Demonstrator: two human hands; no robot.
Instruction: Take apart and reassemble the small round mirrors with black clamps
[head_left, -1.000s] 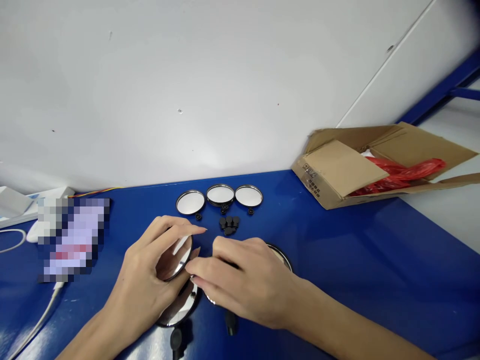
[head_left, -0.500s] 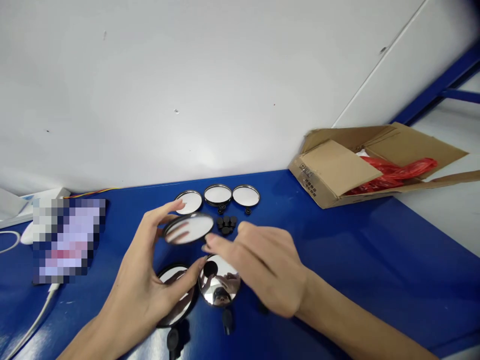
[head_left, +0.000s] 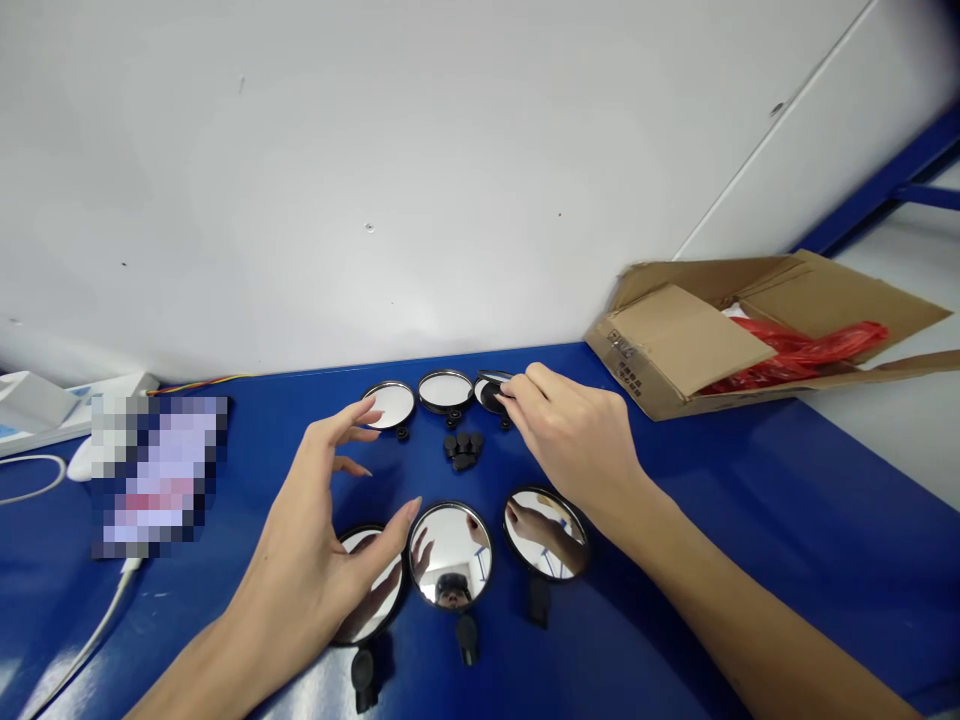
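My right hand (head_left: 574, 430) pinches the edge of a thin round mirror (head_left: 493, 377), tilted over the back right mirror (head_left: 487, 396). Most of the held mirror is hidden by my fingers. My left hand (head_left: 322, 540) holds nothing, its thumb and fingers spread apart above the front left mirror (head_left: 371, 600). In front lie two more round mirrors with black rims, the middle one (head_left: 450, 550) and the right one (head_left: 546, 535). Black mounts (head_left: 466, 638) lie below the front mirrors. Small black knobs (head_left: 463, 450) sit clustered between the two rows.
At the back stand the left mirror (head_left: 391, 405) and the middle mirror (head_left: 445, 389). An open cardboard box (head_left: 675, 340) with a red plastic bag (head_left: 802, 345) is at the right. A blurred phone (head_left: 161, 470) with a white cable (head_left: 105, 615) lies left. A white wall (head_left: 450, 180) rises behind.
The mirror between my hands has left my left hand and gone back and right in my right hand. My left hand has opened. The front right mirror has come into view.
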